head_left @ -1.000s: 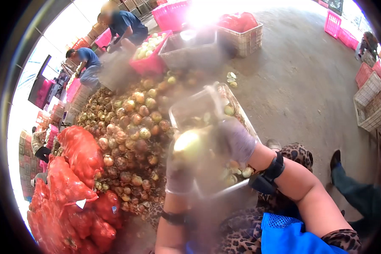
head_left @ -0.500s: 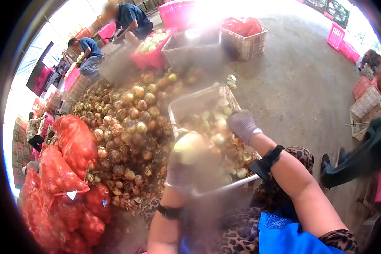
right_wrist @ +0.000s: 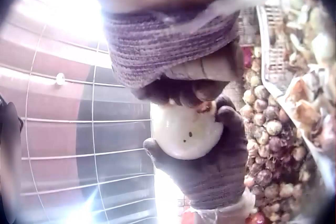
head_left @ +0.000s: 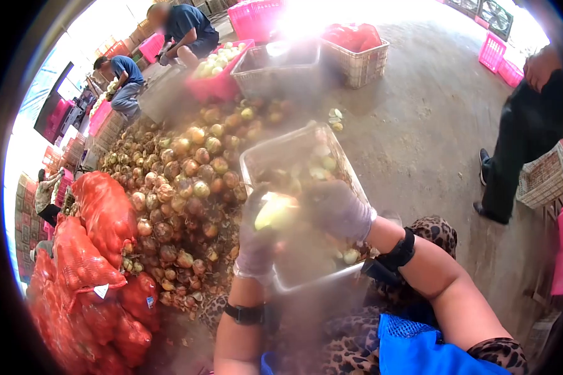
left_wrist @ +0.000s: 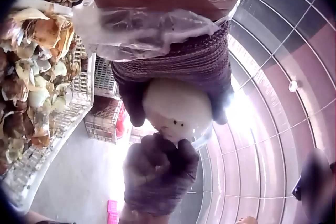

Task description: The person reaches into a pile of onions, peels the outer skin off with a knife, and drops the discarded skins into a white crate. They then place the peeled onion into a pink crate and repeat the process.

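A pale peeled onion sits in my gloved left hand above the near left part of a white crate. My right hand meets it from the right. In the left wrist view, the onion has two small dark spots, and the right hand's curled fingers touch its edge. The right wrist view has the left fingers cupped round the onion, while the right fingers grip its edge beside a brown patch. Whether a tool is inside the right hand cannot be told.
Unpeeled onions are heaped left of the crate, beside red net sacks. Skins lie in the crate. More crates stand beyond. A person's dark-trousered leg is at right; two people work at far left.
My right hand has come back from the crate's right side to the onion. My left hand still holds the onion, now tilted differently. The person at the right has stepped farther into view.
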### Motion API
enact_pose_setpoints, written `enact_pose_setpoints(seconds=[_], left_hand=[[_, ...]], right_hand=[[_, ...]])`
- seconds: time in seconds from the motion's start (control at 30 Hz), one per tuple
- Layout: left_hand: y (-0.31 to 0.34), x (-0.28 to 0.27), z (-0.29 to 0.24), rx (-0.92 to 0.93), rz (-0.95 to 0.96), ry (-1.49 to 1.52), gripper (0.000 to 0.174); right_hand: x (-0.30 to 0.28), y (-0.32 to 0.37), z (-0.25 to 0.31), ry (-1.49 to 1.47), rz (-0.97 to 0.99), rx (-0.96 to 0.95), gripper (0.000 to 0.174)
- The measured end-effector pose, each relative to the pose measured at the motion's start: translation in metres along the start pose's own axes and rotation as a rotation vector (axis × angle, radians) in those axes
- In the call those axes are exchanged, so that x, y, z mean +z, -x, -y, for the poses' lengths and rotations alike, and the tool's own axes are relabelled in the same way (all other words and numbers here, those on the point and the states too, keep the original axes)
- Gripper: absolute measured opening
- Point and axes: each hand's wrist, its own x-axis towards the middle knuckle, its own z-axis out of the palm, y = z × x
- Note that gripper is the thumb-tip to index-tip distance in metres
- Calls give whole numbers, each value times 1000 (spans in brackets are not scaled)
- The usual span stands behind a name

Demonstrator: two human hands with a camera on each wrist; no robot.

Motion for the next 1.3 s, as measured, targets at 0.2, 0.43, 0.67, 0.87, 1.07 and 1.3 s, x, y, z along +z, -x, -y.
enact_pose_setpoints(seconds=[0.2,0.43,0.67,0.87,1.07,1.3], left_hand=[[2,-23,-7,-53,-45,-50,76],[-2,18,0,19,-18,-249,93],[4,-20,25,-133,120,188,94],[-12,6,1,-185,116,155,93],[-20,5,10,-306,34,-251,87],[-5,23,5,-241,63,276,95]], right_hand=[[6,2,-32,-539,-42,333,31],[-2,5,18,-307,1,374,17],[32,7,-23,-1131,-250,562,15],[-26,7,20,-1250,-211,461,17],[-20,-2,12,-202,-248,-2,6],[-38,-4,-3,-1097,-484,252,21]])
